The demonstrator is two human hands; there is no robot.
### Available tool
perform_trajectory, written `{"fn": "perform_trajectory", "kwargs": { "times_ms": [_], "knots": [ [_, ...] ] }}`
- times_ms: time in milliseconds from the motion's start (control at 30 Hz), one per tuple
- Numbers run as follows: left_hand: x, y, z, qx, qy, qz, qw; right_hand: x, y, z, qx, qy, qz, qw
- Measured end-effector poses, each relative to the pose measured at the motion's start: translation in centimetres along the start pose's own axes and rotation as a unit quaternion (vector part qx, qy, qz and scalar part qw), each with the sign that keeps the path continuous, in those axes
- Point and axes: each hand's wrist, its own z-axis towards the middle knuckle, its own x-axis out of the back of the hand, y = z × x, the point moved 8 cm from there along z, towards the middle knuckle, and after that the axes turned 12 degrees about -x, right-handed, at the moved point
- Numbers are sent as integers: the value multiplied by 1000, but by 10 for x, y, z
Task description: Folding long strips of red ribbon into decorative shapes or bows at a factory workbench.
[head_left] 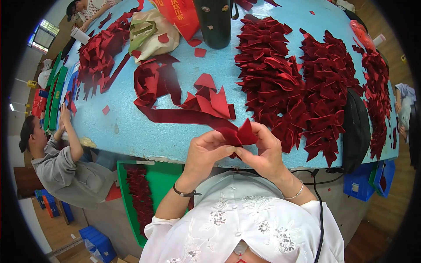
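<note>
Close to the table's front edge, my left hand [205,150] and my right hand [264,150] meet on a dark red velvet ribbon bow [245,133]. Fingers and thumbs of both hands are closed on it, with the thumbs almost touching below. One pointed end sticks up between the hands. From the bow a long ribbon strip [175,116] runs left over the blue table [125,131] to a loose coil [147,81]. Several cut ribbon pieces [210,98] lie just beyond my hands. The fingers hide the middle of the bow.
Rows of finished red bows [267,70] stand to the right, beside a black bag [356,131]. Farther back are a dark bottle [215,22] and a cloth bag [153,35]. A green bin [164,175] with bows sits below the edge. A co-worker [74,166] works at left.
</note>
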Motion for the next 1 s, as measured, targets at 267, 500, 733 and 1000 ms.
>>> {"fn": "perform_trajectory", "kwargs": {
  "times_ms": [267, 500, 733, 1000],
  "knots": [
    [-2, 1, 1, -3, -58, -38, 998, 4, -3, 6, -79, -44, 168, 982],
    [-12, -4, 8, 23, -23, -73, 997, 14, -7, -2, 30, 2, 68, 997],
    [-12, -11, 11, 49, -17, -52, 997, 23, 7, 0, -52, 14, 58, 997],
    [-19, -14, 12, 59, -48, 15, 997, 30, 2, 10, -29, 35, -19, 999]
  ]
}}
